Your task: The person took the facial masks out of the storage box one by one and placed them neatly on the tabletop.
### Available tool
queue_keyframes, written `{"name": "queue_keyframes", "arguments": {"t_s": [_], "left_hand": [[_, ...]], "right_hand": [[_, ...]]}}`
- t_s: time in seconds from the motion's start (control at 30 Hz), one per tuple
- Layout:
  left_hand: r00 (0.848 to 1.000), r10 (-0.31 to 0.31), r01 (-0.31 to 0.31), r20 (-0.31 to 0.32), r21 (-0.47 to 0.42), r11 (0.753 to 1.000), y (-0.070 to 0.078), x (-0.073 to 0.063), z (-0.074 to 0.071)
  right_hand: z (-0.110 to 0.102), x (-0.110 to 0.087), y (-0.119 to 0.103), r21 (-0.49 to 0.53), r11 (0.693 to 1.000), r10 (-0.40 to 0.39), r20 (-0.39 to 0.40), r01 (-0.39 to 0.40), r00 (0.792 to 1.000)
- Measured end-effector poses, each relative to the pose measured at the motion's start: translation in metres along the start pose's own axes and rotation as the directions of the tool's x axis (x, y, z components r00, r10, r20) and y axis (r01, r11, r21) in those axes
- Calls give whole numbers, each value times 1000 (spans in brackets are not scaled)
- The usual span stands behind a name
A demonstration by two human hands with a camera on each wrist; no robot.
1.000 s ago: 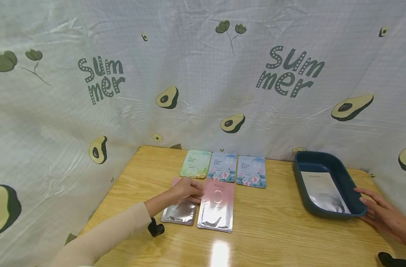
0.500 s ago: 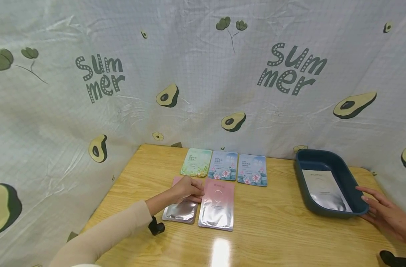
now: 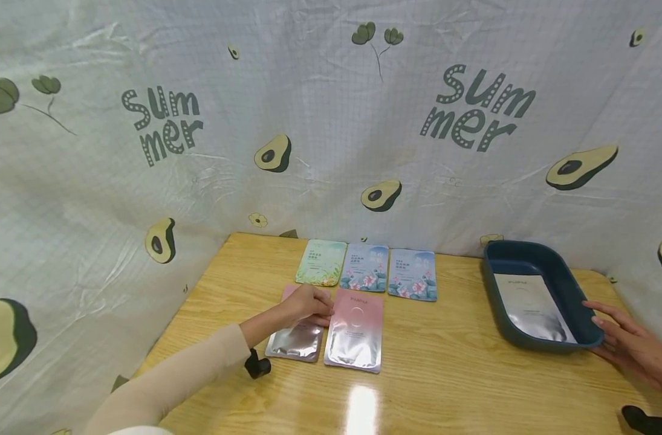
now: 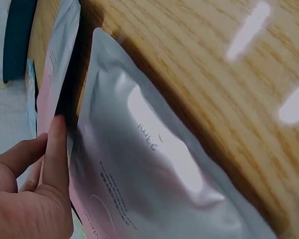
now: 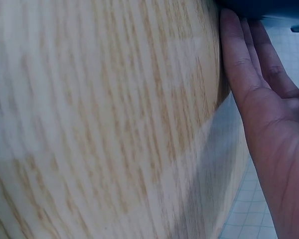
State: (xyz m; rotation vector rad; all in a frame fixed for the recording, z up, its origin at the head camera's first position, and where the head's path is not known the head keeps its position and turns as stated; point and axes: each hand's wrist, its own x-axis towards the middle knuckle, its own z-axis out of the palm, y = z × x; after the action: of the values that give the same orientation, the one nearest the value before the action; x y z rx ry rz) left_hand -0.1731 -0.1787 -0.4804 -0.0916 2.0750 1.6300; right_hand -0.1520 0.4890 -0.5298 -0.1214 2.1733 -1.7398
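In the head view my left hand [image 3: 307,306] pinches the left edge of a pink-and-silver sheet mask packet [image 3: 354,335]. The left wrist view shows thumb and fingertips at the edge of that packet [image 4: 59,69], which stands at a slant. A second such packet [image 4: 139,149] lies flat beside it and partly under the hand in the head view. My right hand [image 3: 630,347] touches the right end of a dark blue tray [image 3: 575,311], its fingers fairly straight. Its fingertips meet the dark side of the tray [image 5: 269,9] in the right wrist view.
A silvery-white packet [image 3: 532,308] lies inside the tray. Behind the pink packets lie one green packet [image 3: 321,263] and two blue ones, the middle [image 3: 365,267] and the right [image 3: 412,275]. A patterned curtain [image 3: 320,109] hangs behind the wooden table [image 3: 450,362].
The head view has shifted slightly, so everything sits a little higher in the frame. Both hands keep their places at the packet and at the tray.
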Motion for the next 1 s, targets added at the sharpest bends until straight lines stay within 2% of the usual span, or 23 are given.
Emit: {"name": "queue_keyframes", "arguments": {"t_s": [0.13,0.23,0.43,0.5,0.57,0.63,0.73,0.8,0.93,1.0], "left_hand": [[999,38,-40,21,79,996,6,-4,-5],[996,83,-86,22,175,981,15,-10,-12],[984,175,-158,-37,281,947,42,-17,-24],[978,204,-176,-51,337,925,51,-17,-24],[968,244,-201,-56,408,891,58,-14,-22],[952,303,-245,-40,493,835,66,-9,-17],[920,392,-321,7,586,744,78,1,-2],[898,437,-372,50,616,694,86,10,12],[872,468,-443,141,632,636,104,28,50],[855,483,-482,190,635,603,112,37,71]], "right_hand": [[1,0,0,-35,999,22,-16,-22,1000],[2,1,-1,-63,997,36,-9,-37,999],[0,0,-1,-54,998,36,-10,-36,999],[-1,-1,0,-30,999,21,-6,-21,1000],[-3,-2,0,-6,1000,2,-1,-2,1000],[-3,-2,0,8,1000,-13,5,13,1000],[-3,-2,1,4,1000,-9,8,9,1000],[-3,-2,1,-2,1000,4,6,-4,1000],[-2,-2,0,2,1000,20,3,-20,1000],[-2,-1,0,6,1000,15,9,-15,1000]]}}
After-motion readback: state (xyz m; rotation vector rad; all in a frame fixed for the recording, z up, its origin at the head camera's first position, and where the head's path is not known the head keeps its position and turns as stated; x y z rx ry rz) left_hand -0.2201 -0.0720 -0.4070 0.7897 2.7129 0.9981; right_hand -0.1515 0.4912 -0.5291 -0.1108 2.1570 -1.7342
